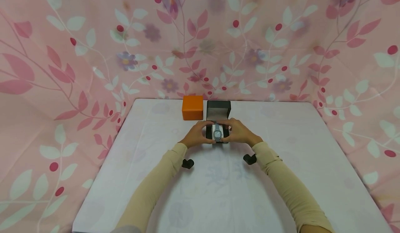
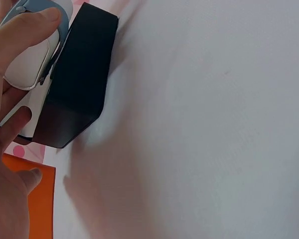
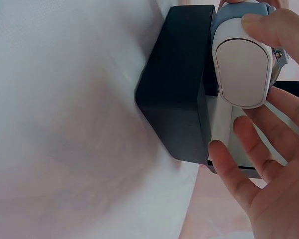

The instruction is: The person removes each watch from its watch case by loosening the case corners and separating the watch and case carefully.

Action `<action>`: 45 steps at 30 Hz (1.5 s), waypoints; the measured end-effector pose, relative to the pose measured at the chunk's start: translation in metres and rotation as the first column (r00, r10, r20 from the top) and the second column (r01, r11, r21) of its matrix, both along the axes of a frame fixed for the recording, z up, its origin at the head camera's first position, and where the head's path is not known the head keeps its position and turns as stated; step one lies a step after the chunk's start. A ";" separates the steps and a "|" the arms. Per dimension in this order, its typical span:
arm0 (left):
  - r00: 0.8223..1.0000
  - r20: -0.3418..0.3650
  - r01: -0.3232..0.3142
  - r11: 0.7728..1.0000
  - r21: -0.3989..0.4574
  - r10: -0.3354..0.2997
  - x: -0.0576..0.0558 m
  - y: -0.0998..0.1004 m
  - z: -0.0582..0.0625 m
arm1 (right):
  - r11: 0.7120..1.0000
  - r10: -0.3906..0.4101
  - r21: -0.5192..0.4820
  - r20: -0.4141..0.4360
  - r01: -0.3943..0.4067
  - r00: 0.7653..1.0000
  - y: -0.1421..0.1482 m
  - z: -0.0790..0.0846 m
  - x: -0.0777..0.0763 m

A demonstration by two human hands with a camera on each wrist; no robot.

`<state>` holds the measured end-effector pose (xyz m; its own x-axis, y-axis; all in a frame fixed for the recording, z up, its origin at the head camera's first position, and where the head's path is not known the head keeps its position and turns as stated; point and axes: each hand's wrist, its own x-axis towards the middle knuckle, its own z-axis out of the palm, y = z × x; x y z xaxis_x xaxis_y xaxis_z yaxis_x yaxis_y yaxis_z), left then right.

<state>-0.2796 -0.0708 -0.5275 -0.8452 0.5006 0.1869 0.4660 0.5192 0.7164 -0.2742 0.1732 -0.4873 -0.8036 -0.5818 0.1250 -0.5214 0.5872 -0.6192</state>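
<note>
Sleeves, face-up watch, long axis pointing away

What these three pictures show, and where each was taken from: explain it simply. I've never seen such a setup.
There is no robot here, just a person's bare left hand and right hand. The wide picture looks forward and down from the person's head; the two close ones are taken from the wrists, one each. On the white-covered table stand an orange box and an open black box. At the black box, both hands hold a watch wrapped around a white cushion.
</note>
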 end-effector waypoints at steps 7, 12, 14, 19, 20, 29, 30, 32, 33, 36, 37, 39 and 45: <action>1.000 -0.009 -0.002 0.998 0.058 0.002 0.002 -0.001 -0.001 | 0.997 0.074 -0.022 0.016 -0.074 0.997 -0.004 0.002 0.003; 1.000 0.002 0.003 0.996 0.091 -0.003 0.005 0.001 0.004 | 0.993 0.097 -0.074 0.006 -0.096 0.995 -0.008 0.000 0.002; 1.000 0.006 0.002 0.996 0.094 -0.003 0.006 0.001 0.006 | 0.991 0.088 -0.100 0.010 -0.086 0.996 -0.009 0.000 0.002; 1.000 0.014 -0.005 0.996 0.094 0.003 0.007 0.001 0.008 | 0.989 0.070 -0.132 0.006 -0.068 0.998 -0.009 0.001 0.004; 1.000 0.014 -0.006 0.995 0.096 0.005 0.007 0.001 0.008 | 0.989 0.069 -0.133 0.002 -0.068 0.998 -0.009 0.001 0.005; 0.999 0.035 0.011 0.991 0.130 -0.016 0.009 -0.001 0.005 | 0.988 0.027 -0.151 -0.007 -0.028 1.000 -0.012 -0.001 0.007; 0.999 0.031 0.016 0.992 0.128 -0.020 0.009 0.000 0.005 | 0.989 0.019 -0.149 -0.001 -0.019 1.000 -0.013 -0.001 0.008; 0.999 0.022 0.022 0.992 0.128 -0.025 0.009 0.000 0.006 | 0.989 0.005 -0.151 0.020 -0.002 1.000 -0.014 -0.003 0.008; 1.000 0.016 0.025 0.992 0.126 -0.027 0.009 0.000 0.007 | 0.988 0.001 -0.152 0.028 0.003 1.000 -0.014 -0.004 0.008; 1.000 -0.001 0.031 0.992 0.124 -0.031 0.009 0.000 0.009 | 0.987 0.001 -0.158 0.044 0.006 0.999 -0.015 -0.006 0.007; 1.000 -0.001 0.030 0.992 0.123 -0.030 0.009 0.000 0.009 | 0.987 0.002 -0.159 0.053 0.007 0.999 -0.015 -0.007 0.007; 1.000 0.001 0.030 0.992 0.120 -0.030 0.009 -0.001 0.010 | 0.987 0.009 -0.163 0.063 0.002 0.998 -0.015 -0.007 0.006; 0.999 0.007 0.032 0.992 0.125 -0.033 0.009 -0.003 0.009 | 0.989 0.017 -0.149 0.063 -0.007 0.998 -0.013 -0.006 0.009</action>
<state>-0.2705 -0.0733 -0.5187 -0.8309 0.5010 0.2421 0.4743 0.4100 0.7790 -0.2651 0.1598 -0.4929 -0.8057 -0.5706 0.1590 -0.4845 0.4803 -0.7312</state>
